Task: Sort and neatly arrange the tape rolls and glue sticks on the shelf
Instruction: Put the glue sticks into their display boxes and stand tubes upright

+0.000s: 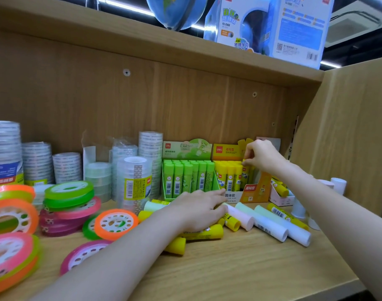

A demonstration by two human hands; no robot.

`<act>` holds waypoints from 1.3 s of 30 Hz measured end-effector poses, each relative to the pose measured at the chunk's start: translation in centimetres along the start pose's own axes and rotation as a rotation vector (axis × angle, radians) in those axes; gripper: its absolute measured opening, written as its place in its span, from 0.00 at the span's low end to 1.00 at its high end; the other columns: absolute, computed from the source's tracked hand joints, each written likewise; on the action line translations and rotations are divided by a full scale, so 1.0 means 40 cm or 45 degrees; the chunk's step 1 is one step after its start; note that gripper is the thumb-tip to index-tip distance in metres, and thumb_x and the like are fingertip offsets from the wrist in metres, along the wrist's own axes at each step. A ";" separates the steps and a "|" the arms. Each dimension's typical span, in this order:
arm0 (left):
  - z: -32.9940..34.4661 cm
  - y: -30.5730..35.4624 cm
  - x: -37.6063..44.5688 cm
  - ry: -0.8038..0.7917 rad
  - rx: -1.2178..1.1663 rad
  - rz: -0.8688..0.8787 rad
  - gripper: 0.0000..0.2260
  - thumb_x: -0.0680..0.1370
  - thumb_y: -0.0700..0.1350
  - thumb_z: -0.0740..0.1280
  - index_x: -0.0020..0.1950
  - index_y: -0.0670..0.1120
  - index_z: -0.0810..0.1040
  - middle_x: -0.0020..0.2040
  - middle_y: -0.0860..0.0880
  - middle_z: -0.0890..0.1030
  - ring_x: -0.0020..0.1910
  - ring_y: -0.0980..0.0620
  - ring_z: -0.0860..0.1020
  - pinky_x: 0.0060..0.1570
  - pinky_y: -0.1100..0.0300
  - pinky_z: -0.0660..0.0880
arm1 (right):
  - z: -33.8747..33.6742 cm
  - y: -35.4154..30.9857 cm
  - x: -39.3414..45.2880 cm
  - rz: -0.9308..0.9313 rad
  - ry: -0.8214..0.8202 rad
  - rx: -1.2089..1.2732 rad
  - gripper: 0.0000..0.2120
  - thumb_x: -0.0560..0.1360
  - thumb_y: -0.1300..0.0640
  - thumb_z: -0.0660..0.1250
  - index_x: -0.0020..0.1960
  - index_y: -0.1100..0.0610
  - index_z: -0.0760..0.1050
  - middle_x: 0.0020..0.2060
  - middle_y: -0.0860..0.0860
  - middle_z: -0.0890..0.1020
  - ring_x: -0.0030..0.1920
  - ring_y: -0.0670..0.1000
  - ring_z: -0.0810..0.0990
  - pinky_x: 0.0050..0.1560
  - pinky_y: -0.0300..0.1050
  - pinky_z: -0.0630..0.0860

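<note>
step: you're filing glue sticks. your right hand (258, 156) is up at the yellow box (233, 170), at its right end.
right fingers: curled, tips pinching the cap of a yellow stick (245, 170) standing in that box. whether it's fully seated, i can't tell.
left hand (198, 210): in front of the yellow box, fingers fairly straight, lying over the loose sticks (270, 222) on the shelf (218, 274). no clear grip from here.
green box (189, 177): just left of the yellow box, looks full.
tape rolls (69, 193): further left of the yellow box, coloured ones in a loose heap, not yet sorted.
next: i'd say let go of that stick, then pick a yellow one from under your left hand and stand it upright in a free slot.
</note>
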State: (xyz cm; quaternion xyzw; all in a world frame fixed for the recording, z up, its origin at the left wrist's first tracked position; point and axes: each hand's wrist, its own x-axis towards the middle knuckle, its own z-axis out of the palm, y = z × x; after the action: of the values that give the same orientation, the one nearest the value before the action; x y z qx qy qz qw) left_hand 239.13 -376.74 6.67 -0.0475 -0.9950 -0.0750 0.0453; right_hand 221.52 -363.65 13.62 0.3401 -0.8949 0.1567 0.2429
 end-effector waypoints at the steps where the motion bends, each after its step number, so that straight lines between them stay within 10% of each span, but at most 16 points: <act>1: -0.001 -0.001 0.001 -0.001 0.003 -0.001 0.20 0.82 0.55 0.47 0.75 0.57 0.57 0.76 0.62 0.49 0.74 0.50 0.56 0.68 0.48 0.57 | 0.004 0.002 0.000 0.005 0.014 0.006 0.06 0.70 0.59 0.73 0.40 0.61 0.78 0.41 0.56 0.80 0.45 0.54 0.78 0.47 0.48 0.76; 18: -0.003 -0.001 0.002 -0.002 -0.010 -0.005 0.21 0.82 0.55 0.47 0.75 0.57 0.58 0.76 0.62 0.49 0.74 0.51 0.57 0.69 0.48 0.59 | -0.136 -0.037 -0.073 0.005 -0.120 -0.228 0.17 0.75 0.59 0.66 0.63 0.58 0.74 0.56 0.57 0.76 0.56 0.57 0.76 0.57 0.50 0.74; 22: -0.005 0.002 0.000 -0.005 -0.009 -0.005 0.20 0.82 0.55 0.48 0.74 0.56 0.58 0.76 0.62 0.50 0.74 0.51 0.57 0.69 0.48 0.59 | -0.157 -0.065 -0.174 0.077 -0.688 -0.372 0.06 0.73 0.57 0.69 0.50 0.55 0.78 0.37 0.48 0.80 0.36 0.48 0.80 0.37 0.39 0.75; 25: -0.005 0.002 0.000 0.001 -0.015 -0.004 0.20 0.82 0.55 0.48 0.74 0.56 0.59 0.76 0.61 0.50 0.74 0.51 0.57 0.69 0.48 0.60 | -0.099 -0.052 -0.220 0.159 -0.840 -0.461 0.15 0.72 0.55 0.69 0.57 0.53 0.73 0.45 0.50 0.79 0.41 0.49 0.77 0.37 0.39 0.73; 29: -0.004 0.001 0.002 0.007 -0.009 0.003 0.20 0.82 0.55 0.47 0.74 0.57 0.58 0.76 0.62 0.50 0.74 0.51 0.57 0.69 0.48 0.60 | -0.105 -0.029 -0.212 0.150 -0.701 -0.290 0.17 0.73 0.61 0.69 0.60 0.54 0.70 0.49 0.52 0.76 0.42 0.49 0.76 0.38 0.39 0.75; 34: -0.004 -0.001 0.003 0.008 -0.004 -0.003 0.21 0.82 0.56 0.47 0.75 0.57 0.58 0.76 0.62 0.50 0.74 0.51 0.57 0.69 0.47 0.60 | -0.166 -0.040 -0.135 0.153 0.032 0.659 0.12 0.73 0.71 0.65 0.52 0.57 0.71 0.47 0.56 0.77 0.38 0.52 0.78 0.35 0.38 0.78; 39: -0.003 -0.001 0.001 0.012 0.001 0.001 0.21 0.82 0.55 0.47 0.75 0.57 0.58 0.76 0.62 0.50 0.74 0.51 0.57 0.69 0.47 0.59 | -0.094 -0.052 -0.055 0.214 0.036 0.696 0.12 0.77 0.61 0.63 0.59 0.59 0.67 0.49 0.54 0.77 0.47 0.52 0.76 0.43 0.43 0.74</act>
State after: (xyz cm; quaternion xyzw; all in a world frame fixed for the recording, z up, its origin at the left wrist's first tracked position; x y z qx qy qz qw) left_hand 239.09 -376.77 6.77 -0.0476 -0.9948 -0.0748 0.0502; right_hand 225.61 -362.31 15.79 0.3155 -0.8411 0.4163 0.1407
